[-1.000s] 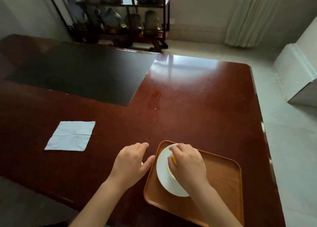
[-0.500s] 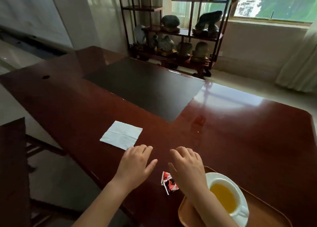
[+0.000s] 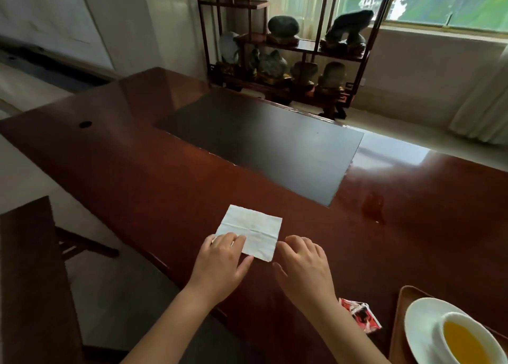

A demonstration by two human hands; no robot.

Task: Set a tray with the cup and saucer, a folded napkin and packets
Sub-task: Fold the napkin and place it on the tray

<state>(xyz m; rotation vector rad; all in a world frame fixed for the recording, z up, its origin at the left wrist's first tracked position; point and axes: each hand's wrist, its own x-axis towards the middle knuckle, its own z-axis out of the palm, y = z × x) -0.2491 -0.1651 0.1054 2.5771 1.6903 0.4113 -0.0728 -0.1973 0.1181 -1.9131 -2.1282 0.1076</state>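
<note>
Now my left hand [image 3: 220, 264] lies flat, its grip spread on the near left corner of the white square paper napkin [image 3: 251, 231] on the dark red wooden counter [image 3: 165, 176]. Beside it my right hand [image 3: 303, 267] hovers with grip loosely spread, holding nothing. At my right, the white cup of yellow tea [image 3: 467, 339] sits on its white saucer [image 3: 420, 325] in the brown wooden tray [image 3: 398, 322], red packets [image 3: 360, 314] just beside it.

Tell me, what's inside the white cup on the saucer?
The white cup holds an orange-yellow liquid, nearly to the brim. Nothing floats on it. The cup's bottom is hidden by the liquid, and the picture's edge cuts off part of the cup.
</note>
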